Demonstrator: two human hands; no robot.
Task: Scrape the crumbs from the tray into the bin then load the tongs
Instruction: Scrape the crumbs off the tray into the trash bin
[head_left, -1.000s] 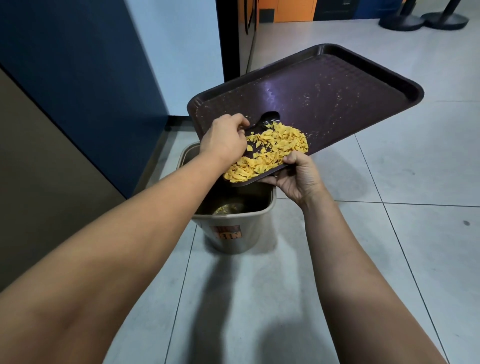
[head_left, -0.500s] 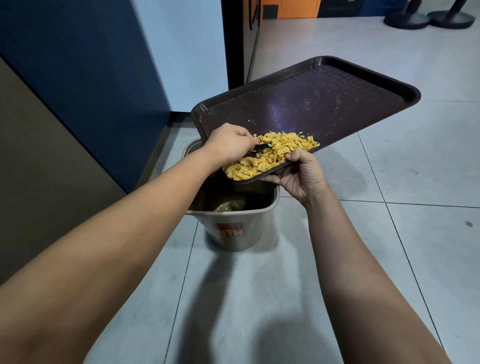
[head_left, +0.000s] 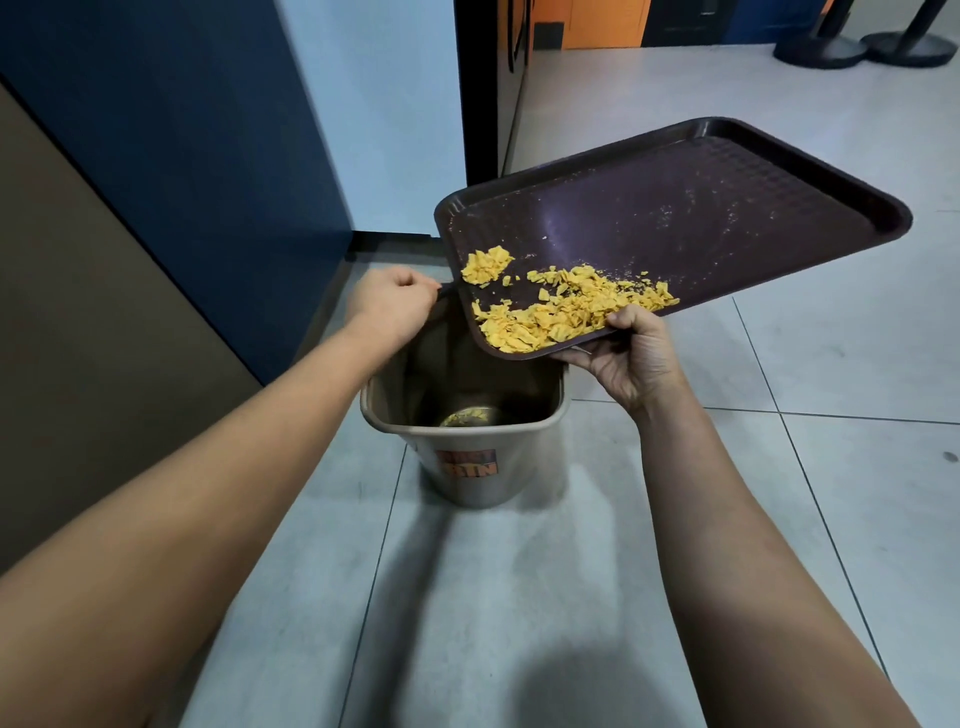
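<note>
The tray (head_left: 675, 218), tilted at frame centre so its crumbs (head_left: 550, 312) slid toward the bin (head_left: 467, 431) below, was gripped by the right hand (head_left: 631, 353); the left hand (head_left: 395, 306) pinched a dark utensil, mostly hidden.

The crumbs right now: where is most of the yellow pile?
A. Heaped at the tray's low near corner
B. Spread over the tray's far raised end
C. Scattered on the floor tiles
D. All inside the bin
A: the crumbs sit heaped at the low corner of the tray, beside the right hand gripping its edge, above the bin.
</note>
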